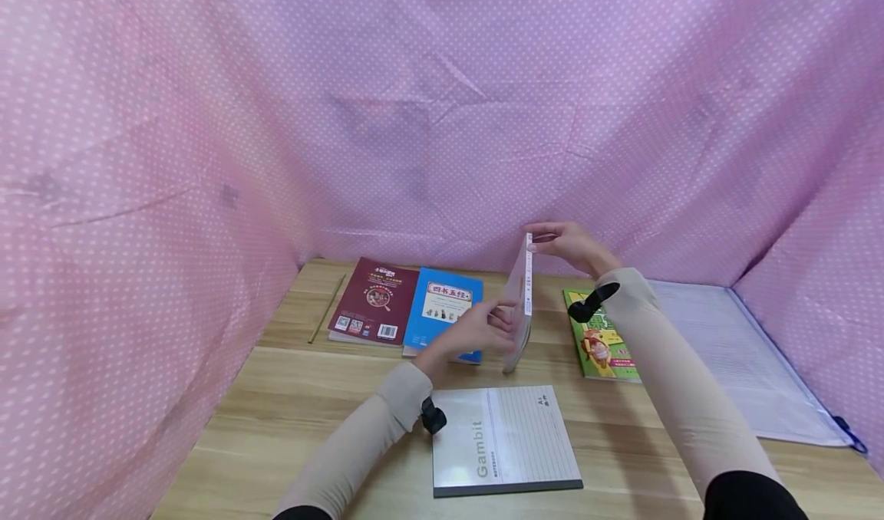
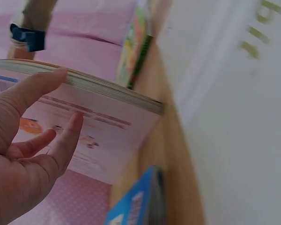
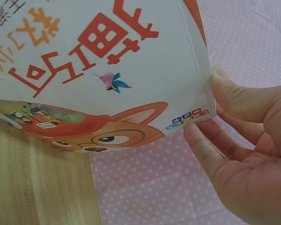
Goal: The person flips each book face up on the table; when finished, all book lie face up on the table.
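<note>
A thin pale book (image 1: 521, 297) stands upright on its edge over the wooden table (image 1: 276, 413), spine towards me. My left hand (image 1: 507, 322) holds its lower part. In the left wrist view, the left hand's (image 2: 68, 96) thumb lies over the page edges of the book (image 2: 112, 122) and the fingers lie on its pink cover. My right hand (image 1: 543, 242) pinches the book's top corner. In the right wrist view, the right hand (image 3: 203, 101) pinches the corner of the book (image 3: 107, 70), whose cover shows a cartoon fox and red characters.
A grey "Gambit" notebook (image 1: 504, 439) lies nearest me. Behind it lie a maroon book (image 1: 373, 301), a blue book (image 1: 442, 305) and a green picture book (image 1: 601, 343). A clear file pouch (image 1: 739, 359) is at the right and a pencil (image 1: 326, 309) at the far left. Pink dotted cloth walls the table.
</note>
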{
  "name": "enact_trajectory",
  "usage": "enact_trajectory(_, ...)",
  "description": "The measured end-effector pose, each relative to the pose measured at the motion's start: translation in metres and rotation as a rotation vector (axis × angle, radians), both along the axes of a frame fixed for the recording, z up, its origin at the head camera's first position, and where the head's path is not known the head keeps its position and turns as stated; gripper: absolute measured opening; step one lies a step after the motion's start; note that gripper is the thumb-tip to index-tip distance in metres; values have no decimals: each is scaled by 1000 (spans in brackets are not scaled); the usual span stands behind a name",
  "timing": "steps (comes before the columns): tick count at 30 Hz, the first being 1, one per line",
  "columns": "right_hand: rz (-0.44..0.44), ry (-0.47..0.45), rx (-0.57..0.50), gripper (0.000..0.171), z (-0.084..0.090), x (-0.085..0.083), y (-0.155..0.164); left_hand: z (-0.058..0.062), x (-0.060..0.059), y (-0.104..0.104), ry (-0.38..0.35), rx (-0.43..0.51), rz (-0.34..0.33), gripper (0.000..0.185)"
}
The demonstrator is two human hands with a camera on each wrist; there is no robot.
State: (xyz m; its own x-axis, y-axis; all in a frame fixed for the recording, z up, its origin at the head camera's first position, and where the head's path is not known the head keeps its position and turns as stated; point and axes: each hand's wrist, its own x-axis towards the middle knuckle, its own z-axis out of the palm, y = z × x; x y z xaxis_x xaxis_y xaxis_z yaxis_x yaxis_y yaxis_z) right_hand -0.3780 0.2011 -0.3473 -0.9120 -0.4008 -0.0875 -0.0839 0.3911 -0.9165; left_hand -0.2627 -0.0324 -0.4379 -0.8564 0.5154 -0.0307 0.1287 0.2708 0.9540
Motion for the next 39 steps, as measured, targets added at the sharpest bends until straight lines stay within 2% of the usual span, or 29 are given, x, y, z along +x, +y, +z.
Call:
enact_trajectory(3, -4, -7, -8, 58, -1, 1, -1, 15, 1, -2, 7, 41, -1, 79)
enact_trajectory(6, 0, -6, -3, 59, -2, 1, -2, 27, 1, -4, 41, 40, -3, 78)
enact_trajectory(11, -2, -5, -4, 60, -2, 3, -5, 39, 1, -7, 93, 8, -2, 77)
enact_trajectory(25, 65, 6, -4, 65, -14, 3, -9, 48, 6, -15, 127, -32, 46, 73)
enact_trajectory(39, 99, -26, -29, 65, -38, -1, -16, 56, 0, -34, 103, -77, -35, 73)
